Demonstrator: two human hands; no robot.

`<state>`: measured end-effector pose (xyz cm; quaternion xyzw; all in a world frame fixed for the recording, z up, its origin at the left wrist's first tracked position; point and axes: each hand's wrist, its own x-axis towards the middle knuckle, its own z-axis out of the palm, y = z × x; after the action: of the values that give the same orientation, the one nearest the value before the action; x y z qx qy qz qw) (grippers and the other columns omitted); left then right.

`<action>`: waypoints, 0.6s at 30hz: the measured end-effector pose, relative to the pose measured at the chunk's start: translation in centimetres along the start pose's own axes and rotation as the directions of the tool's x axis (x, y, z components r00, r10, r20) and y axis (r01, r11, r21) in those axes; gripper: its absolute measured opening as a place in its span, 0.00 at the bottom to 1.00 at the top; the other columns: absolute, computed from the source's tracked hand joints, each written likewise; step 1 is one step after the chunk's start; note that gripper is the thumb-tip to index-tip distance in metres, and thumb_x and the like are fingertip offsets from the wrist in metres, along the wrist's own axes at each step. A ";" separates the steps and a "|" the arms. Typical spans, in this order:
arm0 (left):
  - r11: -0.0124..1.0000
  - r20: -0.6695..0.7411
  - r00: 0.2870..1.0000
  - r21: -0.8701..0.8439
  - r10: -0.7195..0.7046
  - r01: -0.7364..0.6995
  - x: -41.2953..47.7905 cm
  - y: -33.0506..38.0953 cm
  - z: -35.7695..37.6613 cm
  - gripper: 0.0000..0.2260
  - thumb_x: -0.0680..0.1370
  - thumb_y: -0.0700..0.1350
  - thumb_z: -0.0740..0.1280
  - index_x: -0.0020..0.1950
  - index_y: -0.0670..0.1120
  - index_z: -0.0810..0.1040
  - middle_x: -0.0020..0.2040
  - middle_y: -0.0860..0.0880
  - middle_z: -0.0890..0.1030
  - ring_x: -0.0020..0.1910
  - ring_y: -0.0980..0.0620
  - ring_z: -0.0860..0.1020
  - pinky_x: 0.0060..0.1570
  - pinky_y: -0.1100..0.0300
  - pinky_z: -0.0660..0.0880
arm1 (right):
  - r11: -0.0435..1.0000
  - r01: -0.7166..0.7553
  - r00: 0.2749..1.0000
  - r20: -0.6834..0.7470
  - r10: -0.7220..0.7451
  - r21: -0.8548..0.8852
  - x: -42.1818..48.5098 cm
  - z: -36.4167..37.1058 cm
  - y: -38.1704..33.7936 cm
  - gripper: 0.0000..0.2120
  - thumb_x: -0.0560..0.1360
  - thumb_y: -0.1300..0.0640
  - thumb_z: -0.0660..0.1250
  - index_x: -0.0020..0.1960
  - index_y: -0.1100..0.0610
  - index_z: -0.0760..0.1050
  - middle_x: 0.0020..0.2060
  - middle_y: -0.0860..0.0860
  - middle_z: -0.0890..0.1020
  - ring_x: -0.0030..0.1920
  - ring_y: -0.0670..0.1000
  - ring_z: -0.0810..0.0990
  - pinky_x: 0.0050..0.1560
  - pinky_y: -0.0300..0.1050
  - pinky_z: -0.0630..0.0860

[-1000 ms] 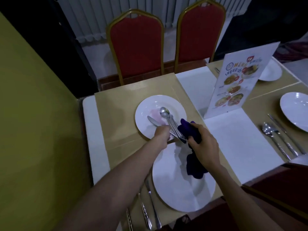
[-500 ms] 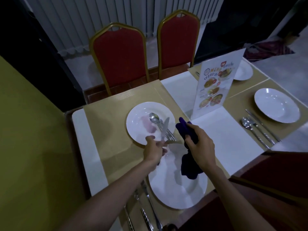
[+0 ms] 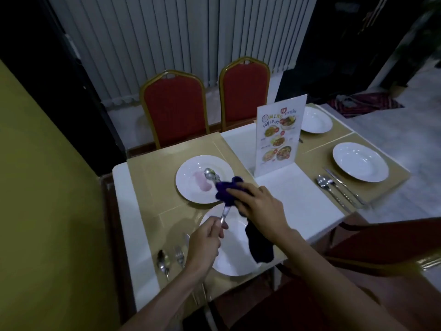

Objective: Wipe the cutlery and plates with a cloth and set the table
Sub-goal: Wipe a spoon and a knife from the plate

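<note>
Head view: a white table (image 3: 124,187) laid with tan placemats (image 3: 152,182) stands against a yellow wall (image 3: 43,187). Two red chairs with gold frames (image 3: 175,108) sit at its far side before pale vertical blinds (image 3: 179,39). The left hand (image 3: 205,237) has its fingers curled round the handle end of a spoon (image 3: 211,175), whose bowl is held over the far plate (image 3: 191,187), which shows a pinkish smear. The right hand (image 3: 260,206) grips a purple cloth (image 3: 226,191) bunched round the spoon's stem, and the cloth's dark tail hangs over the near plate (image 3: 233,263). Left of that plate a second spoon (image 3: 163,260) and a fork (image 3: 179,255) lie side by side on the mat. An upright menu card (image 3: 278,136) stands mid-table. Beyond it are two more white plates (image 3: 360,162) and a set of cutlery (image 3: 336,187) beside the nearer one.
</note>
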<state>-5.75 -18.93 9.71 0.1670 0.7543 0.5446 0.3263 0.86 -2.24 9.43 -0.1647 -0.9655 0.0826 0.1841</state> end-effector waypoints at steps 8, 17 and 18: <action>0.974 -0.059 0.996 -0.220 -0.060 0.045 -2.5 2.1 -0.3 0.04 0.77 0.45 0.71 0.48 0.46 0.81 0.41 0.49 0.77 0.30 0.53 0.70 0.29 0.63 0.69 | 0.993 0.116 0.977 -0.177 -0.115 -0.009 -0.7 -6.0 -1.4 0.17 0.77 0.50 0.65 0.65 0.46 0.76 0.64 0.47 0.78 0.47 0.55 0.78 0.35 0.45 0.74; 0.980 -0.187 0.982 -0.187 0.037 -0.072 -4.9 2.7 -0.1 0.00 0.76 0.43 0.71 0.46 0.47 0.81 0.37 0.51 0.78 0.32 0.53 0.72 0.29 0.63 0.69 | 0.930 0.314 0.938 -0.090 -0.335 -0.192 -2.4 -4.8 -2.7 0.20 0.72 0.54 0.73 0.63 0.46 0.78 0.62 0.48 0.79 0.43 0.56 0.78 0.29 0.45 0.75; 0.980 -0.186 0.981 -0.179 0.056 -0.089 -5.0 2.7 -0.2 0.01 0.76 0.43 0.71 0.46 0.47 0.81 0.37 0.51 0.78 0.32 0.53 0.72 0.29 0.64 0.69 | 0.926 0.327 0.934 -0.084 -0.348 -0.190 -2.7 -5.0 -2.9 0.17 0.74 0.51 0.70 0.63 0.45 0.78 0.62 0.47 0.79 0.43 0.55 0.78 0.29 0.45 0.74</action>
<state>-2.49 -21.15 13.82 0.1134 0.7198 0.6372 0.2510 4.31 -5.43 13.82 -0.0157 -0.9706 -0.0442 0.2362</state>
